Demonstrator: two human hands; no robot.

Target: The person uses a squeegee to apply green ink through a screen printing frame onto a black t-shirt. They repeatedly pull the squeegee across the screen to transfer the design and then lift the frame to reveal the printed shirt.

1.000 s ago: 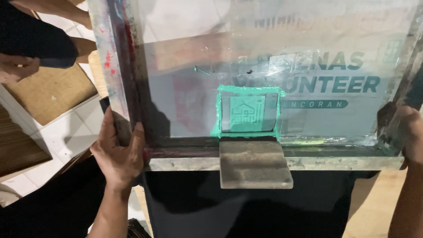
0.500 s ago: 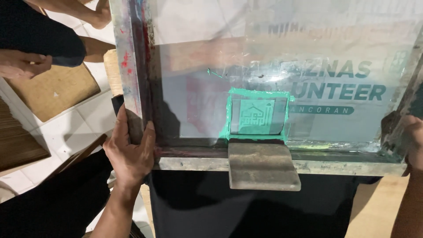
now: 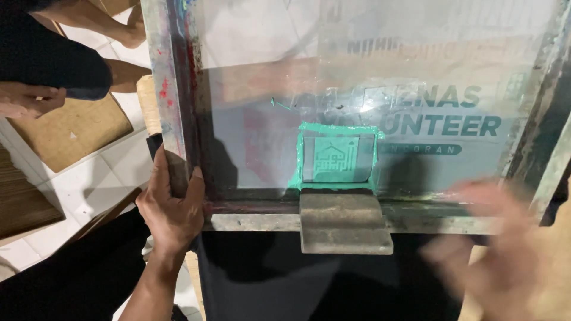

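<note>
A wooden screen-printing frame [image 3: 172, 89] with a translucent mesh lies over black cloth [image 3: 267, 279]. My left hand [image 3: 172, 208] grips the frame's lower left corner, thumb on the rail. Green ink [image 3: 336, 128] rings a small stencil window near the bottom rail. A grey wooden block [image 3: 345, 229] rests across that rail, just below the ink. My right hand [image 3: 505, 249] is blurred at the lower right, off the frame, fingers apart and holding nothing that I can see.
Another person sits at the upper left, with a hand [image 3: 30, 98] and a bare leg [image 3: 113, 24] in view. A brown cardboard sheet [image 3: 77, 131] lies on the white tiled floor [image 3: 89, 184] beside the frame.
My right hand has come off the frame's right rail and moves, blurred, at the lower right. My left hand still grips the left corner.
</note>
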